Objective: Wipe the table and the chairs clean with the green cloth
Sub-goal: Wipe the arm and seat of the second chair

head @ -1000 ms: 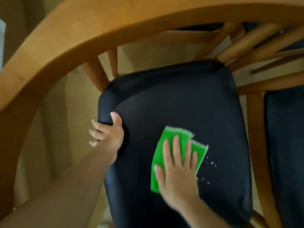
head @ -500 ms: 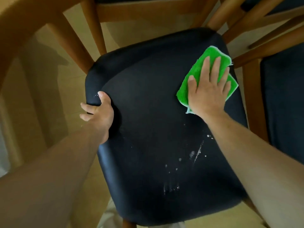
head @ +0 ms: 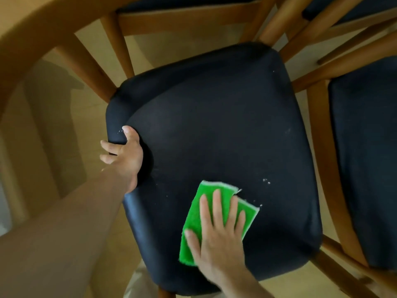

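Right hand flat on cloth, left hand gripping seat edge.

Right hand (head: 217,237): fingers straight and spread, palm pressing the green cloth (head: 197,220) onto the black chair seat (head: 214,125), near-right part of the seat. Left hand (head: 126,155): thumb on top, fingers curled under the seat's left edge, clamped on it. White specks (head: 266,181) on the seat just beyond the right hand's fingertips. Wooden chair frame (head: 90,67) curves past the left hand. Second dark seat (head: 365,147) right of the right hand, apart.
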{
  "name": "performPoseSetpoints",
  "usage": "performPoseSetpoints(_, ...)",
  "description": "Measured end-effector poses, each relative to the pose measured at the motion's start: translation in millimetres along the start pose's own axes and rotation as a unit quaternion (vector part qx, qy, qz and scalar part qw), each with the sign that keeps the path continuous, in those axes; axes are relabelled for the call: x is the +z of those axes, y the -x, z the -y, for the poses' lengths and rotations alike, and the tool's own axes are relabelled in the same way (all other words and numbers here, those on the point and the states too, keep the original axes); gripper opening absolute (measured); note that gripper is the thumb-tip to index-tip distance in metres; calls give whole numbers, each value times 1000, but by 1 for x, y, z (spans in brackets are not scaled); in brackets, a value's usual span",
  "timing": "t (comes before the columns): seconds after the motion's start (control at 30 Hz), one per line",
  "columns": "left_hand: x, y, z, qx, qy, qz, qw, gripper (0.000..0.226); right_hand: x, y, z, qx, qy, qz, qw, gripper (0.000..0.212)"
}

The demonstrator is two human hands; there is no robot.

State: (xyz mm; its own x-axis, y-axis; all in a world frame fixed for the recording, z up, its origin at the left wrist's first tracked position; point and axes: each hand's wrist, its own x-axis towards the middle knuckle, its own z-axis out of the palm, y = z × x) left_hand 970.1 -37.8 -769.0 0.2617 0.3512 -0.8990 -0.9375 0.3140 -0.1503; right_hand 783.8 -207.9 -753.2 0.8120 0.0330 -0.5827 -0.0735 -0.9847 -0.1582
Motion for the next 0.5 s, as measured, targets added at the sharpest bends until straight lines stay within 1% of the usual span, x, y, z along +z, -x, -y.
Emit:
performPoseSetpoints(0.1,1,-2,-1,-9,-21,4,1000,50,-34,-61,-13,38,-20,-67,997,81)
performPoseSetpoints(0.13,1,-3,-2,-21,-4,2,1000,47,-48,-86,-22,50,-16,-81,995,80)
performPoseSetpoints(0.2,2,1,-1,-69,28,18,997,51,-77,-136,-42,82,-19,-123,989,74)
performPoseSetpoints(0.23,2,1,-2,-71,33,16,997,50,-91,-156,-51,101,-26,-137,985,72)
performPoseSetpoints(0.3,0,2,-2,-61,14,-1,998,40,-103,-174,-62,114,-37,-142,983,69)
performPoseSetpoints(0.33,1,1,-1,-62,18,-30,997,37,-102,-170,-63,109,-37,-139,984,69)
performPoseSetpoints(0.37,2,1,-2,-60,31,-42,997,36,-96,-159,-61,104,-35,-134,985,68)
performPoseSetpoints(0.4,4,5,2,-58,48,-50,996,39,-86,-141,-56,98,-30,-124,987,69)
performPoseSetpoints(0.43,4,6,3,-40,89,-45,994,48,-71,-116,-49,94,-20,-106,990,70)
performPoseSetpoints(0.47,4,4,2,-21,137,-28,990,64,-54,-87,-41,87,-8,-82,993,71)
performPoseSetpoints(0.5,4,3,1,-13,223,-11,975,83,-38,-56,-30,77,3,-53,996,73)
